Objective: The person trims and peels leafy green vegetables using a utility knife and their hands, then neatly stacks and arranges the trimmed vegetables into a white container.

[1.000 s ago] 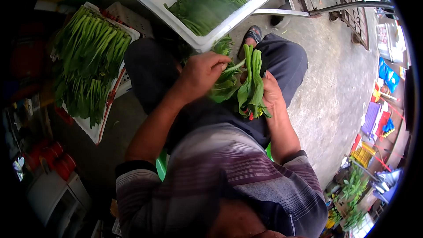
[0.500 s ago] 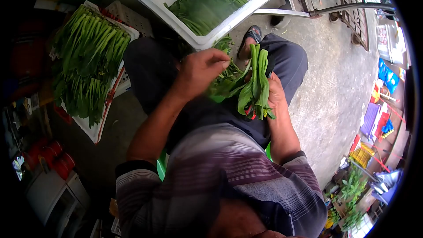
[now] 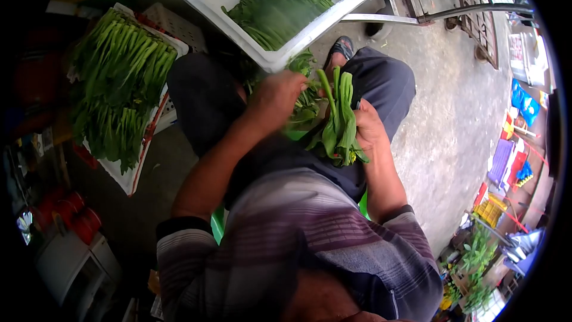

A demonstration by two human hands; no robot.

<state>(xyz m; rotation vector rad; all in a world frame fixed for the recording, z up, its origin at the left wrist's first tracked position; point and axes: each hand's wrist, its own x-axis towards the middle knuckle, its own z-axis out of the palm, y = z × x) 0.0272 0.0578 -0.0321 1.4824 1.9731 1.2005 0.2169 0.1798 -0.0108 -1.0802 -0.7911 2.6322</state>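
Observation:
My right hand (image 3: 370, 125) is wrapped round a small bunch of choy sum (image 3: 341, 113), its pale cut stems pointing away from me and its leaves hanging over my lap. A few yellow flower buds show near the leaf ends. My left hand (image 3: 275, 98) is closed in a pinch beside the stem ends, blurred by motion; what lies between its fingertips I cannot make out. Under and between the hands is a heap of loose leafy greens (image 3: 305, 110), partly hidden.
Ahead stands a white plastic tub (image 3: 275, 59) with choy sum laid in rows (image 3: 286, 6). To the left, more choy sum (image 3: 122, 77) is piled on a white box lid (image 3: 140, 161). A metal trolley frame (image 3: 476, 7) stands at the far right on the concrete floor (image 3: 441, 125).
The bunch in my right hand has shifted slightly left and turned, its stems spreading. My left hand has moved a little left and down, staying near the stem ends.

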